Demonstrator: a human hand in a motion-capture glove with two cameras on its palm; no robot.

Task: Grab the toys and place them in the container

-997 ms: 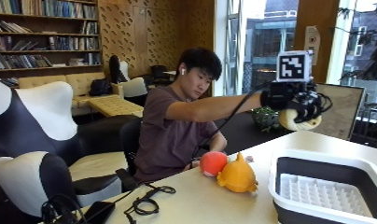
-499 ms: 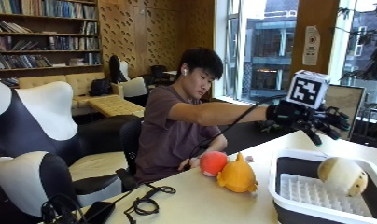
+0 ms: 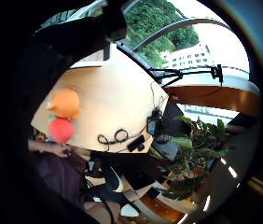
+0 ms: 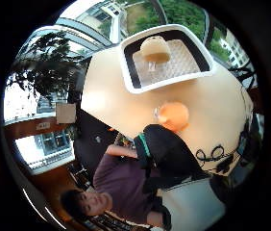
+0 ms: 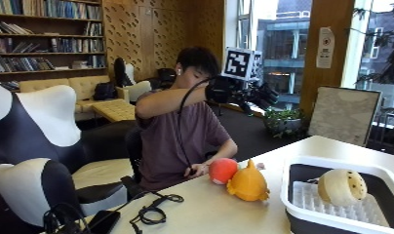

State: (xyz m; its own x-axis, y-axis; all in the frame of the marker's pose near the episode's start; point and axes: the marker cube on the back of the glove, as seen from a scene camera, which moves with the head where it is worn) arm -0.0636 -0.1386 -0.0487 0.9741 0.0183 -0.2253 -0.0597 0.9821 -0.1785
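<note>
My gloved right hand point(image 5: 247, 93) is raised high beside the person's head, well back from the table, fingers spread and holding nothing. A cream round toy point(image 5: 342, 186) lies inside the white and black container point(image 5: 300, 166) at the table's right end; the thumb side palm view shows this cream toy point(image 4: 154, 48) in the container point(image 4: 126, 72) too. An orange plush toy point(image 5: 248, 183) and a red ball toy point(image 5: 222, 170) sit together on the table just left of the container. From the little finger side, the orange toy point(image 3: 64, 102) and red toy point(image 3: 60, 130) appear far below.
The person's bare left hand point(image 5: 192, 171) rests at the table edge beside the red toy. Black cables point(image 5: 150, 210) and a dark device lie near the table's left end. Chairs stand to the left, and a potted plant point(image 5: 285, 118) behind the table.
The cream toy left my hand and now lies in the container. My hand has since swung up and back from over the container to beside the person's head.
</note>
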